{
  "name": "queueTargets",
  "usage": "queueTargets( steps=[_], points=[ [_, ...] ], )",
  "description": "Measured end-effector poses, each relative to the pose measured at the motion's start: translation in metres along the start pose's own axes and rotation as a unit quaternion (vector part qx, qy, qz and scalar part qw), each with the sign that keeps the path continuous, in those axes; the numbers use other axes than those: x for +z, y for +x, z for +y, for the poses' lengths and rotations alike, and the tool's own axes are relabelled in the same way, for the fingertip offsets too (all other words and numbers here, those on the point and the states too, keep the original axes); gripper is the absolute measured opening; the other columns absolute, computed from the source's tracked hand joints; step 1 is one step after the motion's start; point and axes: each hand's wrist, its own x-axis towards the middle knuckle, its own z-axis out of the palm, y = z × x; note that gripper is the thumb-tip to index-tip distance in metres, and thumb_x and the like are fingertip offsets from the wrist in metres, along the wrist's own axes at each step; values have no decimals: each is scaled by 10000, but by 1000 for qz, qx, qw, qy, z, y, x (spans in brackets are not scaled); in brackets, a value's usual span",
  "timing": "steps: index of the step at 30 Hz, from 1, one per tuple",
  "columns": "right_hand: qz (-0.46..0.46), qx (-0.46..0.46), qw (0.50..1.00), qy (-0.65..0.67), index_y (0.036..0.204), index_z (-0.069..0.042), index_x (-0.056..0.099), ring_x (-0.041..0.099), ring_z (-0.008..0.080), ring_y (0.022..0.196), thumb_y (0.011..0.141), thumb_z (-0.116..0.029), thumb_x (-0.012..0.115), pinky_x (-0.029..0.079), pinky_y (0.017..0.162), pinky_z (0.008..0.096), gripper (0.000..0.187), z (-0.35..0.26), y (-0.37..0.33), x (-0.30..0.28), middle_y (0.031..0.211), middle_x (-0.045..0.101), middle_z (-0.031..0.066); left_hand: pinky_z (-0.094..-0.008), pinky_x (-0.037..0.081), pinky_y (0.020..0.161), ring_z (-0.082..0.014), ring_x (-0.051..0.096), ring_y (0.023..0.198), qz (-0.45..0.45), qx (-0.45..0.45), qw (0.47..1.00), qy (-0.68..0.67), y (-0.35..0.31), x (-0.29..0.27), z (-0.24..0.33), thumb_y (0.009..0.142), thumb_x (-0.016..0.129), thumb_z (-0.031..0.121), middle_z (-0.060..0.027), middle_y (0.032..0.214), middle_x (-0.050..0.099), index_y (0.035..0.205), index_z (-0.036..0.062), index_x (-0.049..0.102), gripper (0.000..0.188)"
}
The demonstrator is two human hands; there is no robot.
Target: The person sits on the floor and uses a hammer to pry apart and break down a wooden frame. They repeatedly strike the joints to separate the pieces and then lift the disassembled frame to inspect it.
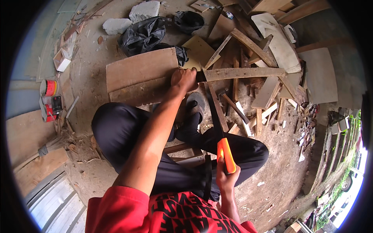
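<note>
Saw (228,153) in use position, seen from above: its orange handle lies over the person's left-to-right crossed legs (120,124), toward the right knee, and its dark blade slants up and to the left, its far part near the left end of a plank (248,73). The right grip (227,176) is closed around the handle. The left grip (184,79) is closed on the plank's left end, with its fingertips partly hidden; whether the teeth touch the wood cannot be told. The plank runs rightward from the left grip, above a heap of scrap wood (268,93). A brown strip (219,110) slants just to the right of the blade. Left of the left grip lies a broad brown board (142,66); below this grip, a shoe (200,104) shows on one foot. Beyond the board, black bags (143,33) sit on the dirty floor (268,174), with two pale blocks (144,11) near them. At the far left stand red tins (49,87), below a small open box (61,60). A red shirt (120,209) fills the lower edge; daylight and greenery (342,206) show at the lower right.
</note>
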Motion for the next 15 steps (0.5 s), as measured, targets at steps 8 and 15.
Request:
queueTargets(
  steps=[8, 15],
  points=[
    [-31, -85, 996, -2, 923, 52, 667, 704, 300, 712, 846, -157, 664, 516, 666, 395, 222, -41, 156, 72, 725, 660, 223, -422, 568, 819, -313, 716, 928, 1, -16, 1000, -15, 5, 4, -7, 791, 632, 256, -163, 964, 732, 1017, 105, 673, 275],
    [32, -159, 986, 36, 842, 76, 634, 613, 174, 585, 884, -199, 677, 478, 591, 391, 282, -32, 151, 80, 624, 588, 224, -423, 565, 827, -307, 715, 936, 15, 10, 1000, 18, 9, 7, 4, 772, 645, 251, -155, 965, 733, 1049, 115, 669, 310]
  ],
)
